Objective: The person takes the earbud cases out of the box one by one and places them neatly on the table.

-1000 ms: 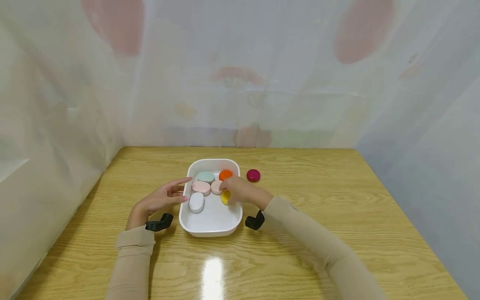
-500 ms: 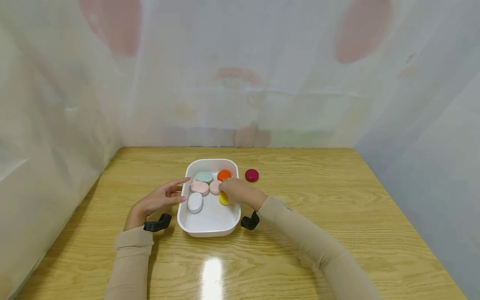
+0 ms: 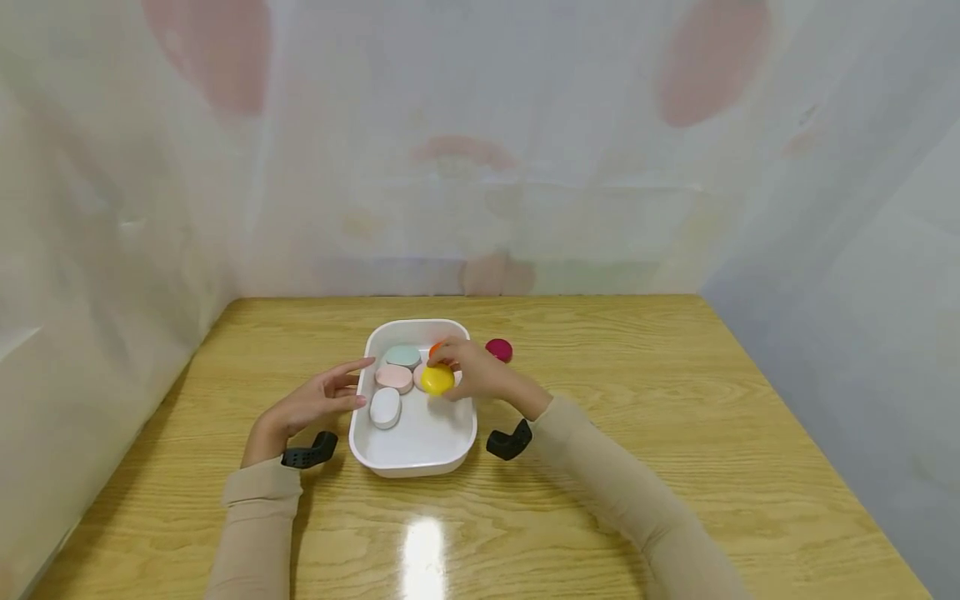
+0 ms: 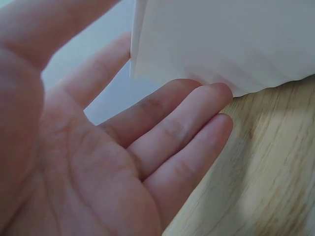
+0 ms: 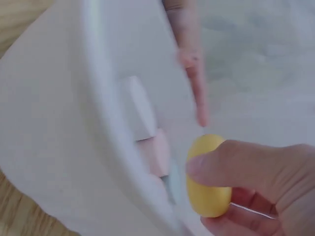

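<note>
With thumb and fingers my right hand pinches a yellow bar of soap, rounded and glossy, raised above the white tray. The right wrist view also shows the thumb across the yellow bar of soap. At the tray's left side rests my left hand, its fingers loosely extended against the outer wall. Inside the tray lie a white oval bar, a pink one and a pale green one. Another pink piece and an orange one are partly hidden by my right hand.
A dark red round piece lies on the wooden table, just right of the tray and partly behind my right hand. Pale patterned sheets enclose the table at the back and both sides.
My right hand has lifted the yellow bar of soap from the tray's right side, up and slightly left. The left hand stays at the tray's wall.
</note>
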`<action>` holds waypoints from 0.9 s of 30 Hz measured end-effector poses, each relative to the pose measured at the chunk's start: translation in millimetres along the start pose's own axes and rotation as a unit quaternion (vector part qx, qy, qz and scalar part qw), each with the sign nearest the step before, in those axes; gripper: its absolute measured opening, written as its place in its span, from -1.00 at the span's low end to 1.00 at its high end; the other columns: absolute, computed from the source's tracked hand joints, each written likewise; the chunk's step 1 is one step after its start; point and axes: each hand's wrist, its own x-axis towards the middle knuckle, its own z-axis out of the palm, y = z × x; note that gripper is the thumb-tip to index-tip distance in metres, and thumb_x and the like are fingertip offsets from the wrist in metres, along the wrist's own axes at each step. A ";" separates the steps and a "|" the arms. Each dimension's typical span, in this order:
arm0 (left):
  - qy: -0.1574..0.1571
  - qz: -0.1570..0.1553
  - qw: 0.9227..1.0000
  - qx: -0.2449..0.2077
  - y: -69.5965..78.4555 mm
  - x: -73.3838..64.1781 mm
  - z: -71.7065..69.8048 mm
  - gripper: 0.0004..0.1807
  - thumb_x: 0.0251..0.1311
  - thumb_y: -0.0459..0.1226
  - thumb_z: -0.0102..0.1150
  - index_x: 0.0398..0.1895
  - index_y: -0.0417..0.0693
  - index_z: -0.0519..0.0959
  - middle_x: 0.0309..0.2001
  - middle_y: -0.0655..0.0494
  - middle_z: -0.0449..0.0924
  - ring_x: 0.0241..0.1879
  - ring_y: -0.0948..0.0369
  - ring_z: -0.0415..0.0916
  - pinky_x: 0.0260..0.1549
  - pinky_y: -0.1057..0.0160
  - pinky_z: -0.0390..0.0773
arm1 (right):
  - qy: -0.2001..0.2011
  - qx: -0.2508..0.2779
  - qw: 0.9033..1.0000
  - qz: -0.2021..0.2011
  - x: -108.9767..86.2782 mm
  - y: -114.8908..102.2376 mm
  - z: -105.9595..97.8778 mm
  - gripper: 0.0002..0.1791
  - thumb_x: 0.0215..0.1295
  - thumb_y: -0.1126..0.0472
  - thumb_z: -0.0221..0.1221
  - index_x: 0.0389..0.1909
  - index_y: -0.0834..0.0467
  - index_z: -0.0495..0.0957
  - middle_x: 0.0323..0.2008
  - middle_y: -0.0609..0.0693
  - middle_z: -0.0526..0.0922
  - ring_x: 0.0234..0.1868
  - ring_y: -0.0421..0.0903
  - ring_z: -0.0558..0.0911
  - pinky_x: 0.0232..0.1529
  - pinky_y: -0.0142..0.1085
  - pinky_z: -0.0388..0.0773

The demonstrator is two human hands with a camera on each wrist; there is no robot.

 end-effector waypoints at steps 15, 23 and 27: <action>-0.001 0.007 1.000 -0.005 -2.4 -1.9 -2.4 -0.21 0.35 -0.20 0.09 0.54 0.01 -0.06 0.42 -0.43 0.12 0.35 -0.29 0.22 0.18 -0.05 0.50 | 0.128 0.140 0.980 0.067 -38.5 60.3 -31.1 -0.44 0.03 0.41 0.37 0.12 0.42 0.50 0.11 0.36 0.58 0.11 0.23 0.58 0.16 -0.01 0.55; 0.001 0.009 1.000 -0.006 -2.8 -1.2 -2.4 -0.20 0.34 -0.21 0.11 0.54 -0.03 -0.05 0.40 -0.44 0.14 0.33 -0.29 0.26 0.12 0.06 0.56 | 0.153 0.157 0.967 0.127 -54.9 101.0 -34.3 -0.42 0.09 0.39 0.34 0.16 0.45 0.45 0.15 0.38 0.54 0.14 0.26 0.54 0.21 0.05 0.49; -0.001 0.009 1.000 -0.007 -3.5 -1.0 -3.0 -0.20 0.35 -0.20 0.11 0.54 -0.02 -0.06 0.41 -0.44 0.13 0.33 -0.29 0.26 0.12 0.06 0.56 | 0.160 0.153 0.961 0.167 -58.7 117.5 -31.1 -0.44 0.11 0.39 0.33 0.16 0.43 0.46 0.16 0.37 0.54 0.15 0.23 0.54 0.19 0.00 0.52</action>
